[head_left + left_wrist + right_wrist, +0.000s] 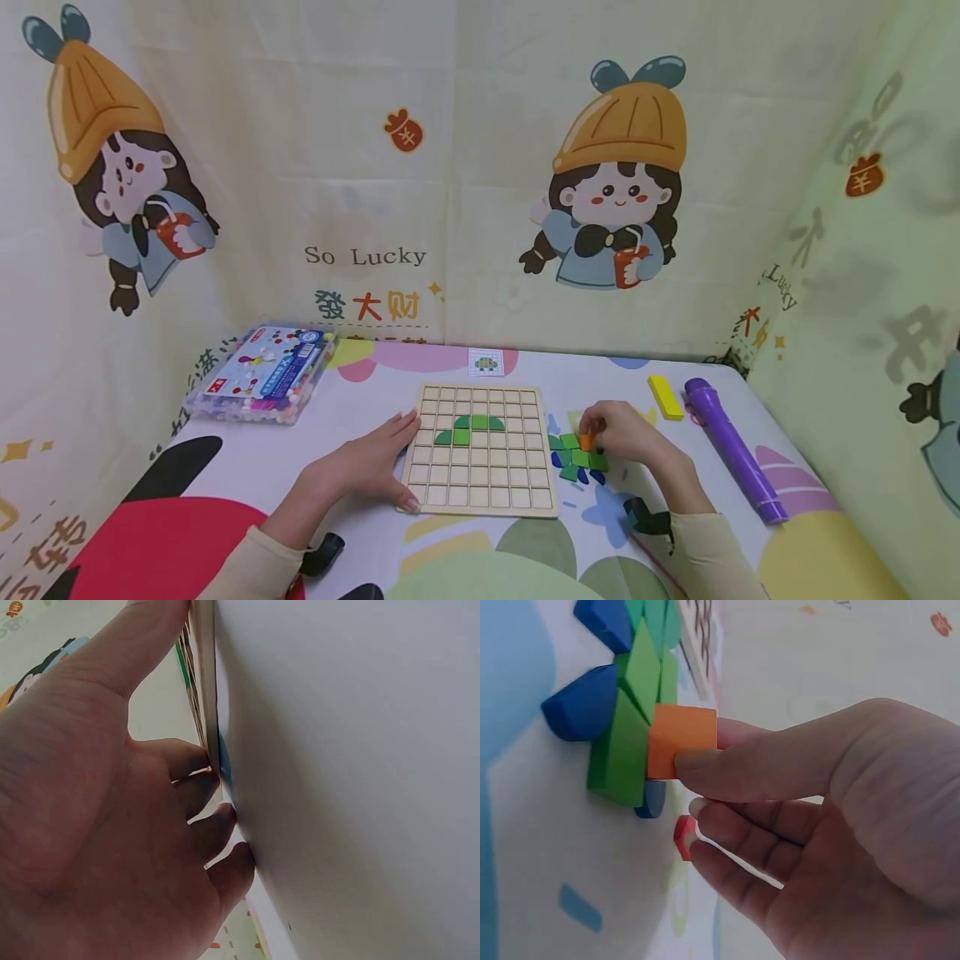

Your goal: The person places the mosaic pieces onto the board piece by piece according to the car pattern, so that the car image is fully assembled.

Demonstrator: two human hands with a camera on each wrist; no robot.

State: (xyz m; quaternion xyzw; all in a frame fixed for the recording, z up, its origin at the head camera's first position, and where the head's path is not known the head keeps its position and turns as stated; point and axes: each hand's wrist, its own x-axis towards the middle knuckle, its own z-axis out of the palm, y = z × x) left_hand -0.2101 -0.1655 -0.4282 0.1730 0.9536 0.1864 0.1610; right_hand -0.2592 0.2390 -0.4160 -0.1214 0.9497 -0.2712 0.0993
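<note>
A wooden grid board point(489, 497) lies in the middle of the table, with several green pieces point(461, 436) set in its upper cells. My left hand point(367, 462) rests against the board's left edge, thumb at the lower corner and fingers extended; in the left wrist view the fingertips point(238, 855) touch down beside the rim. Right of the board, my right hand point(630, 433) pinches an orange square block point(682, 742) between thumb and fingers. Around it lie green blocks point(619, 754) and blue rounded blocks point(581, 705). A red piece point(682, 838) shows behind the fingers.
A small pattern card point(486, 363) lies beyond the board. At the back left sits a clear plastic box point(262, 367) with a printed lid. A yellow block point(665, 397) and a purple tube-shaped object point(735, 450) lie on the right.
</note>
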